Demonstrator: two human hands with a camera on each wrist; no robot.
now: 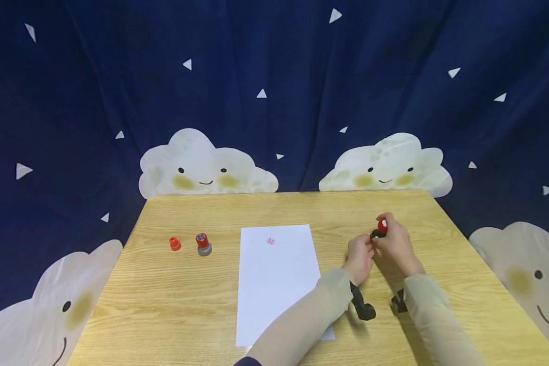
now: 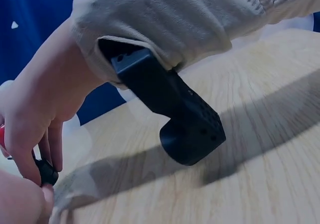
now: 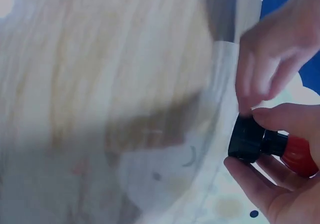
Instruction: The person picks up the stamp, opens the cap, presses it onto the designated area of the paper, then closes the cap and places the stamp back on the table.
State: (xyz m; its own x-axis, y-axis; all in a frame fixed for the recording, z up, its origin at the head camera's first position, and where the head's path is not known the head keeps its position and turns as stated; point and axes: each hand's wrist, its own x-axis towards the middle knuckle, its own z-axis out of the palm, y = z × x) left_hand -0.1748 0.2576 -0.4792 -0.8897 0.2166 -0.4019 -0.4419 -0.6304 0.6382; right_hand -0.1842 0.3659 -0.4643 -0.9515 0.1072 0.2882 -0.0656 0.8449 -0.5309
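My right hand holds a stamp with a black base and a rounded red knob, thumb and fingers on opposite sides of the base. From the left, my left hand meets it, its curled fingertips pinching at the edge of the base beside the right thumb. In the left wrist view the right hand covers most of the stamp, and only the end of the black base shows between both hands. The stamp is lifted over the right part of the wooden table.
White paper bearing one round red print lies mid-table, partly under the left sleeve. At left stand a red-and-grey cylinder with a patterned top and a small red piece. A dark blue curtain hangs behind.
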